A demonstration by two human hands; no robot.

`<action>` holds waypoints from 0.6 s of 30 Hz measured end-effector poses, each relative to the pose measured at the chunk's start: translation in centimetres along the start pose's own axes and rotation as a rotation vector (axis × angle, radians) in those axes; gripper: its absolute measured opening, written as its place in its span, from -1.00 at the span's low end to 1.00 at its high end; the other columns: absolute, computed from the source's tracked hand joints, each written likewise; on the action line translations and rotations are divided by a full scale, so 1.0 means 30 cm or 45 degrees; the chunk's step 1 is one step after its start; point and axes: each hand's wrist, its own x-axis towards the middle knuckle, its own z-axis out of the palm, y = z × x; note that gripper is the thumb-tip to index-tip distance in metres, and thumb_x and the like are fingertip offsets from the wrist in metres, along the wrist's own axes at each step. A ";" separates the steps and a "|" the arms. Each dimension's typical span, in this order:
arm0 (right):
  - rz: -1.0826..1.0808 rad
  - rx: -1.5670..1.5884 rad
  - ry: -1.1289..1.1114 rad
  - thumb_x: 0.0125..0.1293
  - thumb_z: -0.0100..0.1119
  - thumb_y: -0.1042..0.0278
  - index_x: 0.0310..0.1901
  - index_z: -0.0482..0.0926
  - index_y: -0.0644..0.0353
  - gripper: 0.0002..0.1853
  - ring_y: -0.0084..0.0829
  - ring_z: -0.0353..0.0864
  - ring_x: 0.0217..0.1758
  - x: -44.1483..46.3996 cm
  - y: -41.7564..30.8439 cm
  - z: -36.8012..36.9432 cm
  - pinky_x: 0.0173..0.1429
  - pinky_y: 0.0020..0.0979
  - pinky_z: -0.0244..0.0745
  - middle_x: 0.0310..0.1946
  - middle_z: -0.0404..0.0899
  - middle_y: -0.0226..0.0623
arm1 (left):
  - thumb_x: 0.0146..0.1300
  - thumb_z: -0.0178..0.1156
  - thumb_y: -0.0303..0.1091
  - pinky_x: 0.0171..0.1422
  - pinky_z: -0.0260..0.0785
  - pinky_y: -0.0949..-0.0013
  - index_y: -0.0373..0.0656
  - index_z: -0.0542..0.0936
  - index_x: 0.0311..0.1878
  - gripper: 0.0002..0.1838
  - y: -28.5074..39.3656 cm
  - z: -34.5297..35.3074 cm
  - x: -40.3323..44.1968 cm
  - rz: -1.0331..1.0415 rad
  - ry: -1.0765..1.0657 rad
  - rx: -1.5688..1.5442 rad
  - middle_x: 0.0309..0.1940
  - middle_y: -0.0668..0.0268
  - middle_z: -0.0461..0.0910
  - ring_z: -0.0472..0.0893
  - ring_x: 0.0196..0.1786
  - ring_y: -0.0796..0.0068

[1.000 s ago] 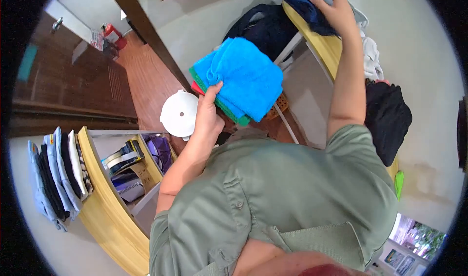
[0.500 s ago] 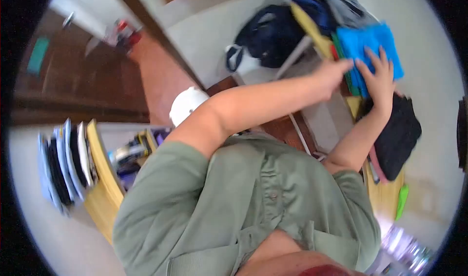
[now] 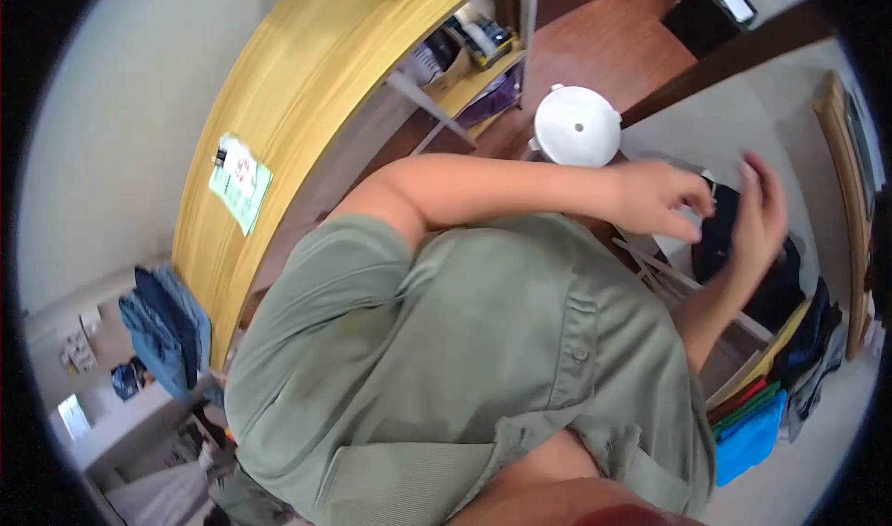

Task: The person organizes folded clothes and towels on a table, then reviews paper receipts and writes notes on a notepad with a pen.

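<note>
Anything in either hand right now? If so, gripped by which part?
Nothing is visibly held: the left hand and right hand are blurred but look empty. The bright blue folded cloth lies apart from both.

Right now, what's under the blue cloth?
Green cloth, then red cloth, peek out beneath the blue cloth, over the yellow shelf. Their middles are covered, so I can't see them.

Right hand (image 3: 762, 212) blurred, partly hiding dark bag (image 3: 779, 289). Writing on note (image 3: 240, 171) too small to read.
</note>
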 end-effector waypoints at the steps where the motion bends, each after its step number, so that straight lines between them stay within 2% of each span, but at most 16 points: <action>1: 0.041 0.095 -0.242 0.30 0.17 0.37 -0.05 0.59 0.27 -0.76 -0.54 0.52 -0.07 0.028 0.005 0.105 0.04 -0.53 0.39 -0.14 0.61 -0.33 | 0.20 0.26 -0.17 0.01 0.43 0.30 -0.20 0.49 0.05 -0.58 0.024 -0.064 -0.090 -0.205 0.018 -0.032 -0.07 0.21 0.58 0.57 -0.04 0.35; 2: 0.016 0.126 -0.440 0.27 0.19 0.36 -0.06 0.59 0.28 -0.75 -0.52 0.53 -0.10 0.071 0.035 0.222 0.01 -0.51 0.40 -0.15 0.61 -0.32 | 0.20 0.25 -0.17 0.00 0.42 0.31 -0.21 0.49 0.05 -0.58 0.042 -0.111 -0.180 -0.176 0.182 0.097 -0.07 0.20 0.58 0.58 -0.05 0.35; 3: 0.030 0.194 -0.602 0.25 0.20 0.36 -0.08 0.59 0.30 -0.74 -0.51 0.54 -0.11 0.096 0.054 0.339 0.01 -0.49 0.41 -0.19 0.61 -0.30 | 0.19 0.26 -0.20 0.01 0.42 0.33 -0.20 0.49 0.05 -0.59 0.076 -0.168 -0.271 -0.277 0.250 0.483 -0.07 0.18 0.58 0.58 -0.04 0.32; 4: 0.117 0.351 -0.811 0.25 0.18 0.34 -0.10 0.59 0.30 -0.74 -0.50 0.56 -0.15 0.124 0.122 0.456 -0.02 -0.49 0.42 -0.25 0.62 -0.30 | 0.14 0.25 -0.16 0.02 0.42 0.27 -0.22 0.52 -0.02 -0.59 0.095 -0.200 -0.359 -0.344 0.419 0.654 -0.10 0.07 0.57 0.56 -0.02 0.13; 5: 0.214 0.329 -0.966 0.24 0.19 0.28 -0.09 0.59 0.31 -0.70 -0.47 0.59 -0.19 0.134 0.153 0.575 -0.08 -0.47 0.46 -0.30 0.62 -0.33 | 0.14 0.24 -0.21 0.04 0.42 0.26 -0.21 0.54 -0.04 -0.63 0.142 -0.223 -0.434 -0.433 0.577 0.743 -0.09 0.10 0.57 0.56 0.00 0.14; 6: 0.252 0.253 -1.070 0.22 0.20 0.22 -0.13 0.61 0.31 -0.68 -0.41 0.61 -0.24 0.132 0.174 0.684 -0.13 -0.42 0.49 -0.32 0.64 -0.29 | 0.12 0.25 -0.28 0.07 0.41 0.26 -0.21 0.55 -0.05 -0.66 0.175 -0.244 -0.521 -0.365 0.760 0.993 -0.06 0.13 0.58 0.56 0.02 0.15; 7: 0.132 0.201 -1.096 0.20 0.21 0.18 -0.16 0.63 0.31 -0.67 -0.37 0.63 -0.24 0.121 0.181 0.789 -0.11 -0.39 0.50 -0.32 0.65 -0.23 | 0.12 0.25 -0.34 0.11 0.40 0.27 -0.20 0.57 -0.08 -0.71 0.224 -0.261 -0.600 -0.445 0.919 1.266 -0.04 0.16 0.58 0.57 0.03 0.17; 8: 0.003 0.146 -1.118 0.18 0.21 0.15 -0.19 0.64 0.30 -0.65 -0.33 0.64 -0.24 0.116 0.183 0.893 -0.10 -0.36 0.51 -0.31 0.66 -0.16 | 0.13 0.25 -0.39 0.15 0.39 0.27 -0.20 0.59 -0.10 -0.74 0.268 -0.256 -0.674 -0.534 1.175 1.318 -0.04 0.16 0.59 0.58 0.04 0.20; 10: -0.081 0.172 -1.162 0.14 0.21 0.09 -0.24 0.65 0.27 -0.64 -0.17 0.65 -0.19 0.098 0.185 1.112 -0.03 -0.30 0.50 -0.28 0.65 -0.03 | 0.17 0.21 -0.47 0.23 0.33 0.28 -0.26 0.58 -0.11 -0.79 0.306 -0.268 -0.862 -0.582 1.620 1.515 -0.03 0.08 0.59 0.55 0.10 0.19; 11: -0.169 0.053 -1.121 0.12 0.21 0.07 -0.24 0.65 0.26 -0.63 -0.10 0.63 -0.15 0.088 0.163 1.219 -0.01 -0.26 0.50 -0.26 0.64 -0.01 | 0.20 0.18 -0.46 0.28 0.27 0.27 -0.29 0.55 -0.05 -0.76 0.327 -0.283 -0.968 -0.634 1.730 1.579 0.04 0.03 0.55 0.50 0.18 0.15; 12: -0.267 -0.060 -1.075 0.10 0.21 0.06 -0.24 0.66 0.24 -0.62 -0.04 0.61 -0.11 0.086 0.145 1.326 0.01 -0.23 0.50 -0.24 0.63 0.02 | 0.20 0.18 -0.46 0.28 0.27 0.27 -0.29 0.55 -0.05 -0.76 0.342 -0.299 -1.043 -0.647 1.771 1.610 0.04 0.03 0.55 0.50 0.18 0.15; 13: -0.246 -0.108 -1.072 0.10 0.20 0.06 -0.21 0.65 0.24 -0.61 0.01 0.59 -0.07 0.080 0.148 1.447 0.06 -0.18 0.48 -0.18 0.62 0.01 | 0.23 0.16 -0.44 0.31 0.24 0.24 -0.29 0.53 0.01 -0.71 0.357 -0.311 -1.113 -0.733 1.795 1.747 0.10 0.01 0.51 0.46 0.22 0.13; 14: -0.245 -0.319 -1.065 0.14 0.15 0.04 -0.17 0.63 0.26 -0.58 -0.01 0.59 -0.04 0.077 0.124 1.537 0.09 -0.16 0.48 -0.15 0.61 0.03 | 0.25 0.13 -0.41 0.35 0.20 0.21 -0.28 0.50 0.08 -0.67 0.359 -0.305 -1.179 -0.835 1.820 1.882 0.16 -0.01 0.46 0.42 0.26 0.10; 16: -0.252 -0.480 -1.095 0.19 0.07 0.01 -0.13 0.62 0.27 -0.55 -0.02 0.59 -0.01 0.064 0.112 1.663 0.11 -0.17 0.48 -0.14 0.60 0.07 | 0.30 0.10 -0.30 0.41 0.11 0.17 -0.22 0.44 0.21 -0.57 0.307 -0.301 -1.315 -1.039 1.764 1.770 0.27 -0.02 0.35 0.31 0.35 0.03; 18: -0.833 -0.529 -1.131 0.24 -0.01 0.06 -0.11 0.62 0.23 -0.58 -0.05 0.60 -0.01 0.042 0.136 1.671 0.07 -0.18 0.50 -0.13 0.61 0.05 | 0.33 0.05 -0.14 0.45 0.02 0.06 -0.12 0.37 0.30 -0.49 0.258 -0.278 -1.345 -1.181 1.638 1.504 0.35 0.05 0.26 0.22 0.41 0.03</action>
